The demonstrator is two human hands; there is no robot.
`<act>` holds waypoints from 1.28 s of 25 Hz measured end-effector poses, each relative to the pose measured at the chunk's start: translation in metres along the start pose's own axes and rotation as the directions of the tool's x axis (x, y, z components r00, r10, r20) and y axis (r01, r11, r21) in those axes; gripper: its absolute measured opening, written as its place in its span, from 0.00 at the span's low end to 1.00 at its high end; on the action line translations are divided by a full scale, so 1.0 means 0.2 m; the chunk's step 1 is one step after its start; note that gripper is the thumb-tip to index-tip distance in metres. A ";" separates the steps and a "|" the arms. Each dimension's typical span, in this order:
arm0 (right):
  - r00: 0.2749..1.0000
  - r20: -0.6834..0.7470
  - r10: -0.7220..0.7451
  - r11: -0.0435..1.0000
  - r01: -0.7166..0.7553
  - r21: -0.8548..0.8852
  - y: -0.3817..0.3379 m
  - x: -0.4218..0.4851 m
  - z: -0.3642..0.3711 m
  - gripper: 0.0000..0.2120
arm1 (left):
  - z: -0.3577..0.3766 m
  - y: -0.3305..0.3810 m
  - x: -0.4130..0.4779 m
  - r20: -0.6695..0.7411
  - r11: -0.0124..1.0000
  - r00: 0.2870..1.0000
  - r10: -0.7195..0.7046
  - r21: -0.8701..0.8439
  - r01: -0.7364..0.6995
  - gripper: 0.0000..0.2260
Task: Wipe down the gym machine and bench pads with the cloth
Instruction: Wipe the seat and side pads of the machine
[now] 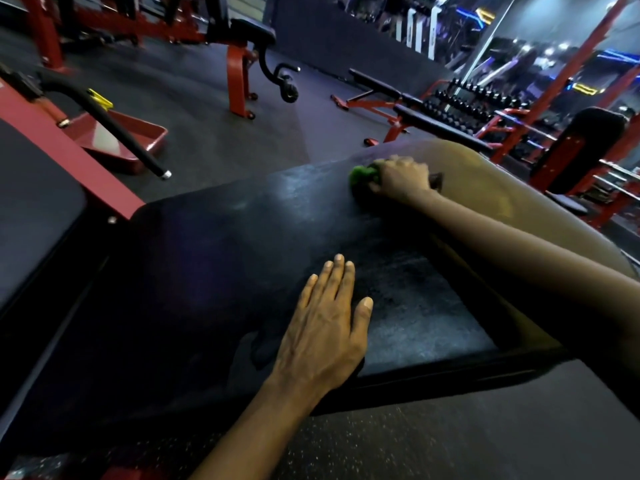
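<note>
A wide black bench pad (221,258) fills the middle of the head view. My left hand (329,323) lies flat on its near part, fingers straight and together. At the pad's far right edge my right hand (403,178) grips a bunched green cloth (362,174) and presses it onto the surface; only the cloth's left part shows past my fingers. A second black pad (31,202) sits at the left, on a red frame (69,150).
A black padded handle (114,123) juts over a red foot tray (138,140) at the left. Flat benches (433,123), a dumbbell rack (467,102) and red machine frames stand beyond on the dark rubber floor (214,126).
</note>
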State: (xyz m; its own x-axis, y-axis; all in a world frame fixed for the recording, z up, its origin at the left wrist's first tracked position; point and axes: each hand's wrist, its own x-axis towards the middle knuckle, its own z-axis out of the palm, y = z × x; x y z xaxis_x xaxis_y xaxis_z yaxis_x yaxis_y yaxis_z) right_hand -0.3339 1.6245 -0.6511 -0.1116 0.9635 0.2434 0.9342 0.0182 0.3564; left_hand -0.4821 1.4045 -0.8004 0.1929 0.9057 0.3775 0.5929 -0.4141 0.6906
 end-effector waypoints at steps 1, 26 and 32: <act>0.993 -0.020 0.115 0.993 -0.115 0.004 0.05 0.09 0.01 0.21 | 0.00 0.00 0.00 0.000 1.000 1.000 -0.006 -0.004 0.006 0.34; 0.974 0.015 -0.225 0.974 0.226 -0.025 -0.25 0.21 0.14 0.18 | 0.01 0.00 0.02 0.008 0.999 1.000 -0.021 0.030 0.020 0.36; 0.997 -0.007 -0.081 0.996 0.081 0.034 -0.09 0.02 0.03 0.21 | 0.01 -0.02 0.02 -0.057 0.999 0.998 -0.005 -0.052 0.002 0.36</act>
State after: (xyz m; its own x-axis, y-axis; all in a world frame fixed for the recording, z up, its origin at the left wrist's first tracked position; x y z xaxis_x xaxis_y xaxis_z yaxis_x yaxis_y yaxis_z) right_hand -0.3491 1.6291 -0.6629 -0.1891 0.9570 0.2199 0.9331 0.1054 0.3437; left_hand -0.4817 1.4087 -0.8026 0.1453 0.9011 0.4086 0.5520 -0.4166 0.7223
